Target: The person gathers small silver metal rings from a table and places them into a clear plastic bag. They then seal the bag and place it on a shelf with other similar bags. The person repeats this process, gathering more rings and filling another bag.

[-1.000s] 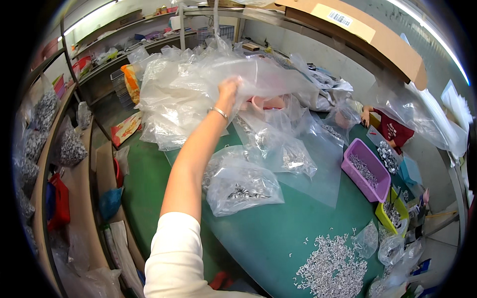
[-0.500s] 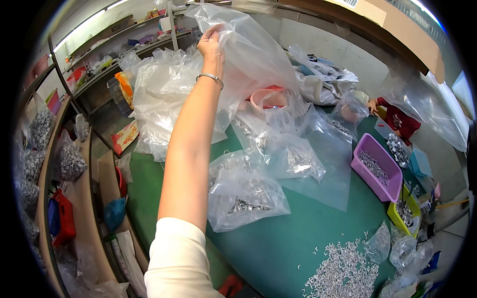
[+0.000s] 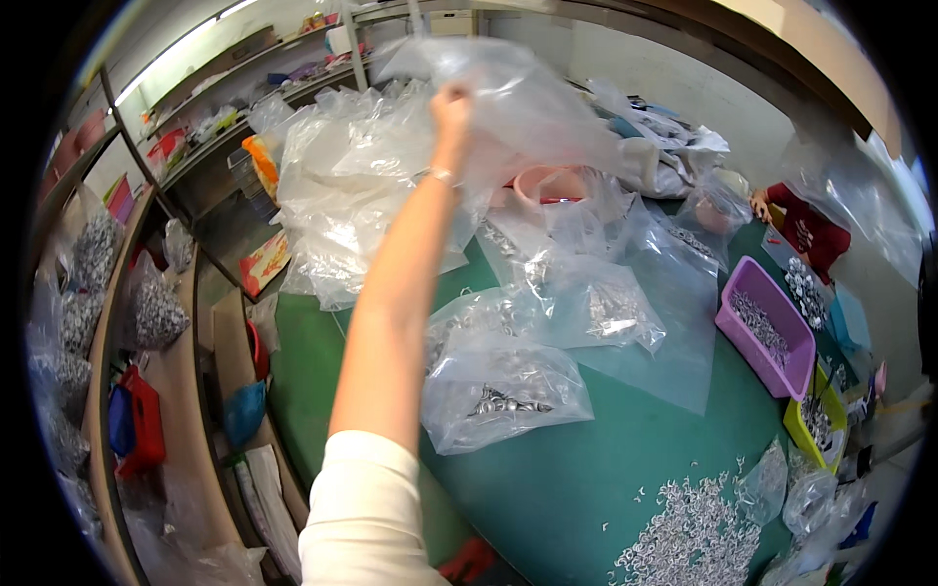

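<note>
Now left hand [image 3: 451,105] is up higher than 1 s ago, pinching a clear bag [image 3: 528,107] lifted off the surface [image 3: 586,469]; right hand not in view.

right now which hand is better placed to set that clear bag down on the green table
Left, most likely. The left hand is shut on the clear plastic bag, lifted above the green table. The right hand is out of view, so nothing shows it any closer.

purple tray [image 3: 772,305] (small metal parts inside), green table [image 3: 606,469]
</note>
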A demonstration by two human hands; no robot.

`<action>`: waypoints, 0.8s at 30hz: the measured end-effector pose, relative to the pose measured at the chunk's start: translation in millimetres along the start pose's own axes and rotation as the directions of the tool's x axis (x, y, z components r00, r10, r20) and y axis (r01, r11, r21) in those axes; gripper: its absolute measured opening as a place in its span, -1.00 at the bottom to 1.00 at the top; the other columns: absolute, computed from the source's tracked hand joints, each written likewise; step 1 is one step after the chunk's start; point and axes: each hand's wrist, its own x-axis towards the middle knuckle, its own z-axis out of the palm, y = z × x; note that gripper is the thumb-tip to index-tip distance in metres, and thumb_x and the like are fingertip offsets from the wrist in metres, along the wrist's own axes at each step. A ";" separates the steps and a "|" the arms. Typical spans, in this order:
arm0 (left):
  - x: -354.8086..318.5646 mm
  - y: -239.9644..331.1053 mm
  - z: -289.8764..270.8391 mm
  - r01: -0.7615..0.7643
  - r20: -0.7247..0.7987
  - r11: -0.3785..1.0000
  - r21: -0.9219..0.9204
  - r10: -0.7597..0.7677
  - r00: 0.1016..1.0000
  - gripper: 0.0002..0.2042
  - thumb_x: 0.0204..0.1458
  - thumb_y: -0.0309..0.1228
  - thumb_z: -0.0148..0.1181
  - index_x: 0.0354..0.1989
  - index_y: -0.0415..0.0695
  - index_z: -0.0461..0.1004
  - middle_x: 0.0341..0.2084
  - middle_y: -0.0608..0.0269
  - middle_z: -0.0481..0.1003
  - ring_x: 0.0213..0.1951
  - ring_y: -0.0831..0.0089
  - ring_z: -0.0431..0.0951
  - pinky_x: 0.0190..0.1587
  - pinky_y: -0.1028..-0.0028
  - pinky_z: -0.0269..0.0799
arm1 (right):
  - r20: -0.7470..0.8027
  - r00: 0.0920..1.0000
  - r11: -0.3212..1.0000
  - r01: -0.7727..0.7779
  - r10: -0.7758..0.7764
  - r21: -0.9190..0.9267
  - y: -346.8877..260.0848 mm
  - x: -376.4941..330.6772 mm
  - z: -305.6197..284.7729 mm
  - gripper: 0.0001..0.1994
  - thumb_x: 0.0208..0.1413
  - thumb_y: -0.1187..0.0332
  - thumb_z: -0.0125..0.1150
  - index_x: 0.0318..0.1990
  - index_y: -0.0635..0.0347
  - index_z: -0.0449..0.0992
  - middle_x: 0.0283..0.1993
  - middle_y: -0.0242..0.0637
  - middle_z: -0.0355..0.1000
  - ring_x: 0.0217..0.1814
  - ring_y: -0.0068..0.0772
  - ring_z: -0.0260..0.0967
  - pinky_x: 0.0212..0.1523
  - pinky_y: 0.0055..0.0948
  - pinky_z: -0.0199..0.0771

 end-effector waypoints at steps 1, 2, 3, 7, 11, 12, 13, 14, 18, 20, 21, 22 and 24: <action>-20.7 27.6 40.2 -0.153 0.085 0.971 0.183 0.139 0.987 -0.85 -0.09 -0.62 -0.05 -0.64 -0.26 0.41 -0.74 0.32 0.33 -0.58 0.56 0.29 -0.54 0.51 0.18 | -0.002 1.000 0.999 -0.006 0.006 -0.035 0.4 -4.6 -2.7 -0.62 -0.04 0.24 0.00 -0.15 0.38 0.39 -0.25 0.05 0.38 -0.25 0.10 0.34 -0.20 -0.05 0.33; -11.6 24.6 51.5 -0.372 0.217 0.908 0.195 0.330 0.919 -0.88 -0.12 -0.63 -0.05 -0.62 -0.26 0.39 -0.72 0.33 0.30 -0.57 0.58 0.27 -0.53 0.54 0.19 | 0.006 1.000 0.999 0.021 -0.021 -0.031 6.6 -5.3 1.0 -0.62 -0.04 0.24 0.00 -0.15 0.39 0.39 -0.25 0.05 0.38 -0.25 0.10 0.34 -0.20 -0.06 0.34; -9.5 27.4 74.0 -0.374 0.252 0.928 -0.002 0.362 0.897 -0.89 -0.17 -0.64 -0.10 -0.62 -0.29 0.37 -0.72 0.24 0.32 -0.59 0.53 0.29 -0.52 0.51 0.21 | 0.038 0.998 0.999 0.045 -0.044 -0.008 17.1 -6.3 4.1 -0.62 -0.04 0.23 0.00 -0.15 0.38 0.39 -0.25 0.04 0.38 -0.25 0.10 0.34 -0.21 -0.06 0.35; -17.2 -3.2 75.1 -0.297 0.134 0.951 0.081 0.285 0.949 -0.82 -0.27 -0.72 -0.15 -0.60 -0.27 0.43 -0.70 0.09 0.40 -0.61 0.38 0.36 -0.50 0.44 0.28 | -0.155 0.984 0.986 0.070 -0.093 -0.150 6.3 -7.6 10.4 -0.59 -0.06 0.16 0.02 -0.15 0.34 0.40 -0.26 -0.01 0.38 -0.28 0.05 0.35 -0.27 -0.06 0.37; -20.0 -47.7 -8.1 -0.142 0.034 0.909 0.392 0.140 0.990 -0.81 -0.26 -0.67 -0.09 -0.52 -0.26 0.50 -0.59 -0.01 0.50 -0.47 0.25 0.52 -0.35 0.40 0.40 | -0.183 0.983 0.992 -0.044 0.021 -0.122 20.6 -25.3 27.8 -0.59 -0.03 0.13 -0.01 -0.15 0.28 0.42 -0.22 -0.05 0.38 -0.19 0.03 0.33 -0.15 -0.05 0.28; -26.4 -55.6 -33.9 -0.058 -0.018 0.896 0.441 0.073 0.997 -0.82 -0.24 -0.62 -0.04 -0.48 -0.27 0.51 -0.53 -0.06 0.52 -0.41 0.22 0.55 -0.28 0.38 0.43 | -0.119 0.992 0.994 -0.060 0.049 -0.094 16.4 -23.8 23.6 -0.59 -0.03 0.13 -0.01 -0.14 0.27 0.42 -0.20 -0.05 0.38 -0.17 0.03 0.33 -0.14 -0.05 0.28; -16.7 -66.3 -62.6 0.078 -0.047 0.762 0.643 -0.062 0.997 -0.84 -0.22 -0.57 0.01 -0.45 -0.28 0.50 -0.49 -0.09 0.52 -0.37 0.19 0.56 -0.23 0.37 0.44 | -0.049 0.997 0.996 -0.069 0.066 -0.056 10.8 -14.7 18.2 -0.59 -0.03 0.13 -0.01 -0.14 0.26 0.42 -0.19 -0.05 0.38 -0.15 0.02 0.33 -0.12 -0.04 0.27; -12.0 -63.6 -73.7 0.198 -0.105 0.579 0.791 -0.190 0.976 -0.84 -0.20 -0.52 0.07 -0.41 -0.29 0.49 -0.45 -0.11 0.52 -0.33 0.17 0.56 -0.19 0.35 0.44 | 0.011 0.996 0.995 -0.090 0.091 -0.033 8.3 -9.8 14.5 -0.60 -0.03 0.13 -0.01 -0.13 0.25 0.42 -0.18 -0.05 0.38 -0.13 0.02 0.33 -0.11 -0.04 0.26; -54.8 -15.9 -61.5 0.446 -0.392 0.406 0.798 -0.215 0.895 -0.61 -0.15 -0.40 0.13 -0.11 -0.32 0.35 -0.07 -0.22 0.36 -0.04 -0.01 0.40 -0.07 0.13 0.36 | -0.052 0.992 0.982 -0.123 0.117 -0.145 6.3 -22.3 12.2 -0.60 -0.01 0.13 -0.02 -0.12 0.25 0.42 -0.14 -0.05 0.38 -0.08 0.00 0.33 -0.08 -0.05 0.24; -64.1 -24.8 -72.5 0.634 -0.642 0.451 0.629 -0.159 0.750 -0.55 -0.14 -0.38 0.15 -0.05 -0.34 0.29 0.01 -0.22 0.28 0.02 -0.04 0.33 -0.04 0.04 0.32 | -0.033 0.993 0.983 -0.117 0.113 -0.138 -1.4 -15.7 7.5 -0.61 0.01 0.13 -0.03 -0.11 0.24 0.42 -0.12 -0.08 0.38 -0.06 -0.02 0.32 -0.06 -0.07 0.23; -55.9 -51.5 -98.9 0.718 -0.751 0.513 0.470 -0.195 0.631 -0.53 -0.13 -0.37 0.16 -0.03 -0.34 0.27 0.04 -0.21 0.24 0.04 -0.03 0.31 -0.03 -0.01 0.29 | -0.043 0.995 0.988 -0.093 0.088 -0.124 0.4 -14.5 12.9 -0.61 0.02 0.13 -0.03 -0.10 0.23 0.42 -0.11 -0.10 0.38 -0.06 -0.02 0.32 -0.04 -0.07 0.23; -57.5 -56.9 -104.4 0.775 -0.824 0.567 0.279 -0.274 0.496 -0.51 -0.13 -0.37 0.17 -0.02 -0.35 0.24 0.06 -0.19 0.21 0.06 -0.01 0.28 -0.02 -0.05 0.27 | -0.067 0.995 0.987 -0.084 0.075 -0.139 2.0 -15.2 16.2 -0.61 0.03 0.13 -0.04 -0.09 0.22 0.42 -0.10 -0.11 0.37 -0.05 -0.03 0.32 -0.02 -0.07 0.22; -72.4 -57.4 -98.1 0.788 -0.469 0.615 -0.027 -0.704 0.533 -0.58 -0.10 -0.40 0.17 -0.04 -0.27 0.29 -0.01 -0.08 0.29 -0.02 0.13 0.34 -0.09 0.09 0.35 | -0.114 0.990 0.982 -0.097 0.079 -0.161 4.0 -19.4 21.5 -0.61 0.04 0.13 -0.03 -0.08 0.20 0.42 -0.09 -0.14 0.37 -0.05 -0.05 0.31 0.00 -0.08 0.20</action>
